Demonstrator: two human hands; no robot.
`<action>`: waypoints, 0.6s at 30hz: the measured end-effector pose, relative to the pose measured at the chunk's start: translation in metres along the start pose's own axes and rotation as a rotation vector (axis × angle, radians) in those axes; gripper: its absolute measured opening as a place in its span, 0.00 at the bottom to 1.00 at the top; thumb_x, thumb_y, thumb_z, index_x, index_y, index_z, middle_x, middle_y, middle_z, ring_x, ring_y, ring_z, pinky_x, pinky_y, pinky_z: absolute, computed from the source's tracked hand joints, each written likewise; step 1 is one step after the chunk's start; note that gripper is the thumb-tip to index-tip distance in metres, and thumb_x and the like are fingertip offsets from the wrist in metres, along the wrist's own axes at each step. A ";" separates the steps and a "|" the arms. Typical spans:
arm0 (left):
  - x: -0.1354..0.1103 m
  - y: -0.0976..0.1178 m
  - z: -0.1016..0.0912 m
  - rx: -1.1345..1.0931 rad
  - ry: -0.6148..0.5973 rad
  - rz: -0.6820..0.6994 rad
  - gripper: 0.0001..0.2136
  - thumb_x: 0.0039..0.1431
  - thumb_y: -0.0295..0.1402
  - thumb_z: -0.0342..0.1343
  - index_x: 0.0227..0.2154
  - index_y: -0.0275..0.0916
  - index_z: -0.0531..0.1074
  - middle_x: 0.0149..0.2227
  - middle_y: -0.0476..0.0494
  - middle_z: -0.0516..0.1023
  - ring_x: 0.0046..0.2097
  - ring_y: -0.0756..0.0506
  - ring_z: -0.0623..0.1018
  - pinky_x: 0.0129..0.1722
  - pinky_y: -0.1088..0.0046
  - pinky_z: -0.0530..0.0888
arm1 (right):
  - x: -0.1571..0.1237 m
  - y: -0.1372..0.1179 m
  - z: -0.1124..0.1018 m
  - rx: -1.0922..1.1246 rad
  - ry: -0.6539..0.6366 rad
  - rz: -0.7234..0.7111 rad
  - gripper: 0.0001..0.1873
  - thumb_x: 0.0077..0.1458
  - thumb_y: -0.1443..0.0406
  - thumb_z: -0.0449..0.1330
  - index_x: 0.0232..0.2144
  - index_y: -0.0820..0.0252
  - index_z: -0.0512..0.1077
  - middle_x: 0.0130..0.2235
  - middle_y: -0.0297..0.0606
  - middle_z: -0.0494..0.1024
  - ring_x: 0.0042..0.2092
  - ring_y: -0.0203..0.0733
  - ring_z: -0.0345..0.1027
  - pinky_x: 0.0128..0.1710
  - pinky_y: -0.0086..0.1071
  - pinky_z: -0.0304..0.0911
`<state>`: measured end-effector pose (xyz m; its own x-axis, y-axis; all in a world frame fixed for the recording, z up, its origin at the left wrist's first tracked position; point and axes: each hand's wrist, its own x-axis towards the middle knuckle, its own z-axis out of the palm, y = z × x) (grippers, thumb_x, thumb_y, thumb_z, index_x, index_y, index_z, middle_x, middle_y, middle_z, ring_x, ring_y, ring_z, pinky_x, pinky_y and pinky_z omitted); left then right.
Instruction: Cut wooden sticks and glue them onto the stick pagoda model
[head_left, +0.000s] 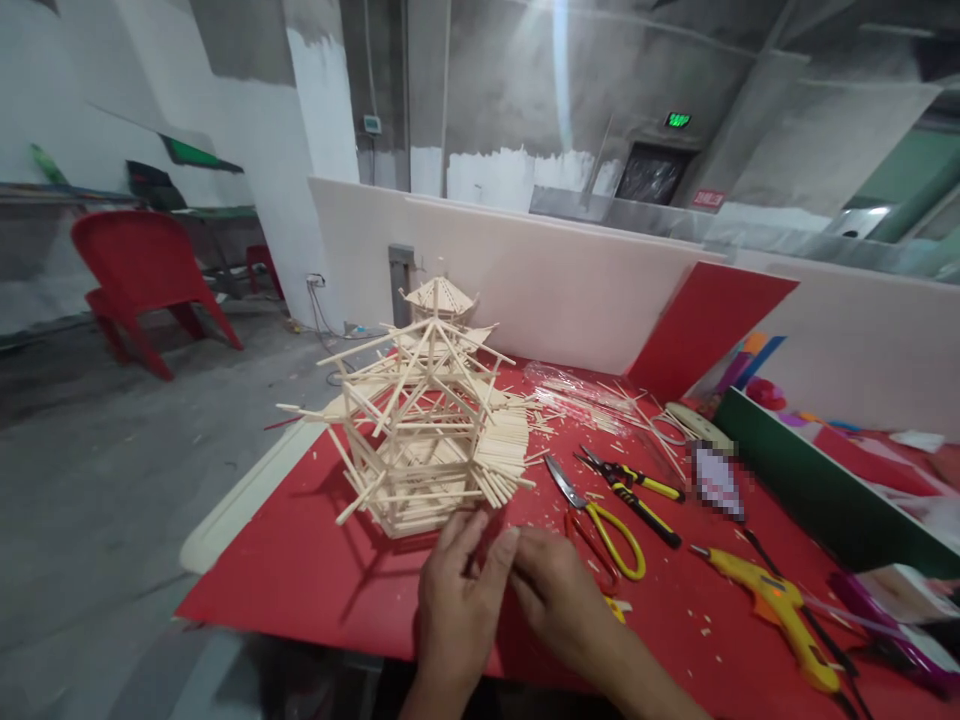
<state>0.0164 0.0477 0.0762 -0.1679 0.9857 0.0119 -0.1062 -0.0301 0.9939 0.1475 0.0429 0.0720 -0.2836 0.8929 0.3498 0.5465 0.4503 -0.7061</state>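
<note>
A pagoda-like model of thin pale wooden sticks stands on a red-covered table, with open framing and a roof section of close-laid sticks on its right side. Just in front of its base is my left hand, fingers curled towards the lower edge and thumb raised. My right hand is beside it, its fingers pressed together in a pinch against the left thumb tip. Whatever lies between the fingertips is too small or hidden to name. Whether the left fingers touch the base, I cannot tell.
Yellow-handled scissors, yellow-and-black pliers and a yellow glue gun lie to the right. Loose sticks are scattered behind them. A finished-looking roof rises behind the model. A green-sided box stands far right.
</note>
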 end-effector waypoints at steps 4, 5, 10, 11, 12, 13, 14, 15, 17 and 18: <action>0.000 -0.003 0.009 -0.068 -0.105 -0.070 0.07 0.43 0.34 0.71 0.29 0.44 0.85 0.33 0.41 0.84 0.38 0.41 0.80 0.43 0.68 0.76 | -0.019 -0.002 -0.003 -0.046 -0.063 -0.006 0.12 0.61 0.69 0.51 0.32 0.59 0.75 0.30 0.38 0.77 0.32 0.37 0.70 0.32 0.27 0.63; 0.001 -0.003 0.010 -0.096 -0.098 -0.108 0.07 0.42 0.35 0.71 0.28 0.43 0.84 0.30 0.42 0.84 0.34 0.42 0.80 0.39 0.68 0.77 | -0.023 0.000 -0.010 -0.068 -0.065 0.017 0.11 0.62 0.67 0.53 0.34 0.59 0.76 0.32 0.37 0.77 0.33 0.36 0.71 0.33 0.27 0.64; 0.004 -0.009 0.012 -0.165 0.004 -0.203 0.14 0.34 0.38 0.74 0.27 0.39 0.84 0.23 0.45 0.81 0.24 0.48 0.76 0.23 0.76 0.73 | -0.041 0.053 -0.068 -0.393 0.170 0.325 0.15 0.63 0.57 0.54 0.42 0.57 0.77 0.43 0.41 0.79 0.43 0.41 0.73 0.43 0.32 0.67; 0.004 -0.010 0.012 -0.153 0.022 -0.196 0.15 0.34 0.39 0.74 0.27 0.39 0.84 0.22 0.46 0.81 0.23 0.49 0.75 0.21 0.77 0.72 | -0.043 0.068 -0.081 -0.456 0.242 0.398 0.18 0.64 0.58 0.51 0.46 0.59 0.75 0.46 0.45 0.78 0.45 0.44 0.73 0.45 0.36 0.67; 0.004 -0.011 0.012 -0.130 0.038 -0.183 0.15 0.33 0.40 0.74 0.26 0.38 0.83 0.21 0.46 0.80 0.22 0.50 0.74 0.20 0.78 0.71 | -0.043 0.084 -0.094 -0.521 0.303 0.473 0.20 0.64 0.60 0.49 0.52 0.62 0.72 0.51 0.50 0.75 0.47 0.47 0.72 0.47 0.40 0.66; 0.004 -0.011 0.013 -0.101 0.049 -0.170 0.16 0.33 0.41 0.74 0.26 0.37 0.83 0.20 0.47 0.79 0.21 0.50 0.73 0.18 0.78 0.69 | -0.042 0.098 -0.105 -0.577 0.336 0.534 0.23 0.63 0.61 0.50 0.55 0.66 0.69 0.53 0.55 0.73 0.50 0.50 0.71 0.49 0.43 0.64; 0.003 -0.012 0.014 -0.071 0.058 -0.159 0.16 0.33 0.41 0.74 0.26 0.37 0.83 0.19 0.48 0.77 0.20 0.51 0.71 0.16 0.79 0.68 | -0.040 0.110 -0.115 -0.619 0.340 0.578 0.25 0.60 0.63 0.52 0.56 0.70 0.68 0.52 0.58 0.73 0.51 0.53 0.69 0.50 0.45 0.63; 0.002 -0.012 0.015 -0.047 0.062 -0.150 0.16 0.34 0.42 0.74 0.25 0.36 0.82 0.17 0.49 0.76 0.19 0.51 0.70 0.15 0.80 0.66 | -0.037 0.119 -0.124 -0.648 0.322 0.608 0.26 0.58 0.63 0.54 0.57 0.72 0.68 0.52 0.59 0.73 0.52 0.55 0.69 0.50 0.45 0.62; -0.001 -0.012 0.015 -0.014 0.077 -0.140 0.15 0.36 0.43 0.73 0.23 0.36 0.81 0.16 0.50 0.74 0.18 0.52 0.68 0.13 0.80 0.65 | -0.031 0.130 -0.137 -0.684 0.265 0.646 0.25 0.56 0.62 0.57 0.55 0.67 0.71 0.50 0.55 0.76 0.52 0.55 0.70 0.50 0.42 0.62; -0.002 -0.012 0.014 -0.004 0.089 -0.137 0.15 0.38 0.44 0.72 0.23 0.37 0.81 0.16 0.49 0.75 0.18 0.52 0.69 0.13 0.80 0.66 | -0.032 0.132 -0.144 -0.696 0.239 0.664 0.24 0.56 0.61 0.58 0.54 0.63 0.72 0.50 0.52 0.77 0.52 0.53 0.70 0.49 0.40 0.63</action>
<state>0.0323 0.0481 0.0655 -0.2375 0.9622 -0.1333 -0.1383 0.1023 0.9851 0.3418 0.0754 0.0563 0.3727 0.9098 0.1825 0.8996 -0.3060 -0.3116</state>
